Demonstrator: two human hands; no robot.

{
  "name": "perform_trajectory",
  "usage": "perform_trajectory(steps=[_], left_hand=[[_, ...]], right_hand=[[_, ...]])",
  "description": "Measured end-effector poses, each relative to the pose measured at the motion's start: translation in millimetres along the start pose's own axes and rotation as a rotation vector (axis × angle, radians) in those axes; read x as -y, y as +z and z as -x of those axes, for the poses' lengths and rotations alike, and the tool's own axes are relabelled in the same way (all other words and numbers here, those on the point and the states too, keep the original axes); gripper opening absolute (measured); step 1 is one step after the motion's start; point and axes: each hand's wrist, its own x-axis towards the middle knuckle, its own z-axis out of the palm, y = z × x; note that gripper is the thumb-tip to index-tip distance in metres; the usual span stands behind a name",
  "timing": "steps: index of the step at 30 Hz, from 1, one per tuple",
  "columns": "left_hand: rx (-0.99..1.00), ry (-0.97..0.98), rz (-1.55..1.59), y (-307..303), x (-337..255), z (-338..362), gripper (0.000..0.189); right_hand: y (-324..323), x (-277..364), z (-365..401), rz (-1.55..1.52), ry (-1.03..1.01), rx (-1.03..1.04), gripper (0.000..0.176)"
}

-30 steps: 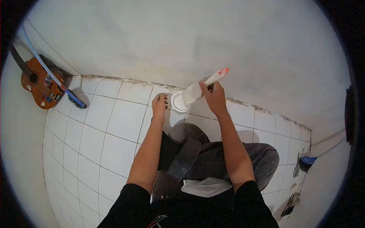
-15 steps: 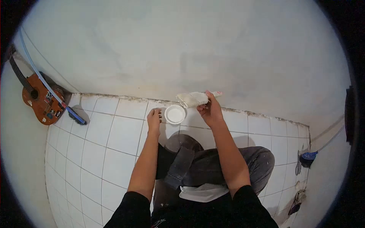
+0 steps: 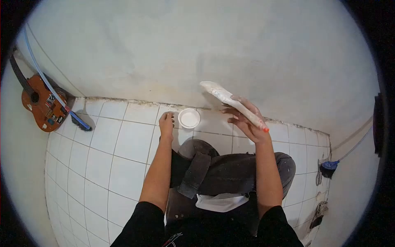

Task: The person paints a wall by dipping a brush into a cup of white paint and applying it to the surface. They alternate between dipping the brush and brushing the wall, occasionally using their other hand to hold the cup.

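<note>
My right hand (image 3: 251, 121) is closed around the handle of a white-smeared paintbrush (image 3: 222, 94). A red tip marks the handle's end, and the bristles point up and left against the wall (image 3: 164, 53). On the floor by the wall's foot stands a small round white bowl (image 3: 181, 122) with white paint (image 3: 189, 119) in it. Just left of the bowl rests my left hand (image 3: 166, 122), its fingers curled in with nothing showing in them.
White floor tiles (image 3: 135, 136) meet the wall at a stained edge. A guitar (image 3: 41, 113) leans in the left corner behind a blue-handled broom (image 3: 80, 120). At the right stands a blue brush (image 3: 329, 165). A white cloth (image 3: 222, 202) lies on my lap.
My right hand has moved right and turned, lifting the brush from low by the floor edge up the wall, bristles now pointing up-left. My left hand stays beside the bowl.
</note>
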Motion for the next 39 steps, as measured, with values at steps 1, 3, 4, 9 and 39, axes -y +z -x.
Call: perform_trajectory(steps=[1, 3, 4, 9, 39], left_hand=[[0.0, 0.008, 0.005, 0, 0, 0, 0.015], [-0.006, -0.026, 0.013, 0, 0, -1, 0.015], [-0.008, -0.007, 0.034, 1, 0, -1, 0.017], [0.051, -0.032, 0.063, -2, 2, -2, 0.017], [-0.169, 0.296, -0.073, -13, -3, 3, 0.027]], right_hand=[[4, 7, 6, 0.158, -0.024, -0.006, 0.045], [-2, 15, 9, -0.095, 0.184, -0.128, 0.042], [-8, 12, 10, -0.109, 0.173, -0.07, 0.04], [-21, -11, 11, 0.195, 0.293, -0.205, 0.025], [-25, -156, -65, 0.189, 0.544, -0.194, 0.056]])
